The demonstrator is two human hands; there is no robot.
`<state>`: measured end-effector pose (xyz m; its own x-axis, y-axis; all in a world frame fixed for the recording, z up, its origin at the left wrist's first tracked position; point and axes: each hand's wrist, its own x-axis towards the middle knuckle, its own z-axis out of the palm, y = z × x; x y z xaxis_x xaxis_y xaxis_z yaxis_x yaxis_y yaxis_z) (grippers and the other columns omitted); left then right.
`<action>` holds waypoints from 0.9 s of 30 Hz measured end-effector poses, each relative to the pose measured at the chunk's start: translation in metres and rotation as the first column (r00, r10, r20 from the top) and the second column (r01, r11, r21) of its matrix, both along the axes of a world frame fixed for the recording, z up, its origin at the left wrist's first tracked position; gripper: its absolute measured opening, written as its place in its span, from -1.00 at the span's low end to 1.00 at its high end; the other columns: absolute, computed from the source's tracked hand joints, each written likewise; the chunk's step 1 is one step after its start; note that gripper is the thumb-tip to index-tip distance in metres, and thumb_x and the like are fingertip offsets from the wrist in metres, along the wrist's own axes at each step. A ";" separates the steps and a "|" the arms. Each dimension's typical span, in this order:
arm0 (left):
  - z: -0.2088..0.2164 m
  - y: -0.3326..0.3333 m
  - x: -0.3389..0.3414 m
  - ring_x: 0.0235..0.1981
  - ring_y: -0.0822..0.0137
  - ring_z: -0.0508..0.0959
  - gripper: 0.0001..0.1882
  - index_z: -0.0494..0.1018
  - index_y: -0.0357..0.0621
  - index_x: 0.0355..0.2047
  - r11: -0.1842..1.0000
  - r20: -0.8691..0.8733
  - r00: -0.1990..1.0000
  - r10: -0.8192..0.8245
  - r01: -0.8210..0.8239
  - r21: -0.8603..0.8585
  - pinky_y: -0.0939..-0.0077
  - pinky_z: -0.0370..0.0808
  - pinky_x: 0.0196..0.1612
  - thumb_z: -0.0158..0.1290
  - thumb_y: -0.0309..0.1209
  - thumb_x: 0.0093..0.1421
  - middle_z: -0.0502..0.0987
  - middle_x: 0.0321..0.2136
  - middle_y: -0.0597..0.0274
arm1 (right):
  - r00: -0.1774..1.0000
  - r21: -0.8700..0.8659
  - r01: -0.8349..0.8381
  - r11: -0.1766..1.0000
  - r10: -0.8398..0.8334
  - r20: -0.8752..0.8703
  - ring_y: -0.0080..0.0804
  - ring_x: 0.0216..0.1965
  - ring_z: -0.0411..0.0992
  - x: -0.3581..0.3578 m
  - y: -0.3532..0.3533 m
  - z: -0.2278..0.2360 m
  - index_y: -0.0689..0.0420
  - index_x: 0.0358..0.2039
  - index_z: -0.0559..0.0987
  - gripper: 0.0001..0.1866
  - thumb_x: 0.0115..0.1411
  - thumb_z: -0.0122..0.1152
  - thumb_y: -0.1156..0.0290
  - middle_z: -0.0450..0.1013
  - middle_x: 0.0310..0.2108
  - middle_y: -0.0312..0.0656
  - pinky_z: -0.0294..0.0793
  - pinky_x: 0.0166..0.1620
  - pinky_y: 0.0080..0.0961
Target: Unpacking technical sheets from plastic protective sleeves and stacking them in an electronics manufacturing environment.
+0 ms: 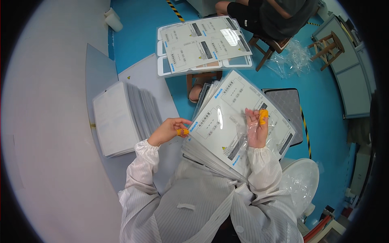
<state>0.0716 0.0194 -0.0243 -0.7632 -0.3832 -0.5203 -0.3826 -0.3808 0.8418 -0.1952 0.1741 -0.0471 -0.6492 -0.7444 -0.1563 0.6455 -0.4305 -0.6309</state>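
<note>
A stack of white printed panels (237, 95) lies slanted in front of me, its lower sheets fanned out at the near edge. My left hand (167, 131) is at the left edge of the top panel, thumb and forefinger on its rim; a yellow finger cot covers the thumb. Over the panel's right part, my right hand (257, 127) is turned palm up with fingers partly curled, also wearing a yellow finger cot. Crumpled clear plastic film (242, 141) hangs around this hand and seems gripped in it. What supports the stack is mostly hidden.
To the left, another stack of white panels (113, 119) stands on a grey table (162, 97). More printed panels (202, 42) lie ahead on a stool. A seated person (279, 18) is beyond. A white bin (306, 178) with film, wooden stool (329, 47) and loose film (289, 58) are right.
</note>
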 end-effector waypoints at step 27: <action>-0.030 -0.180 -0.068 -0.34 0.43 0.52 -0.68 0.33 -0.33 -0.04 0.731 -0.308 0.732 0.608 -0.667 -0.141 0.65 0.46 -0.30 -0.12 -0.58 0.17 0.50 -0.26 0.11 | 0.635 -0.377 0.686 0.622 -0.765 -0.108 -0.45 -0.61 0.03 -0.302 0.432 0.059 0.21 -0.55 0.24 -0.81 0.22 -0.16 0.49 0.08 -0.61 -0.22 0.11 -0.49 -0.58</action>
<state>0.0036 -0.1602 -0.0546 -0.3753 -0.9050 -0.2004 0.0919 -0.2515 0.9635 -0.4973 0.6059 0.0123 -0.9783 0.0078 0.2069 -0.1101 -0.8658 -0.4881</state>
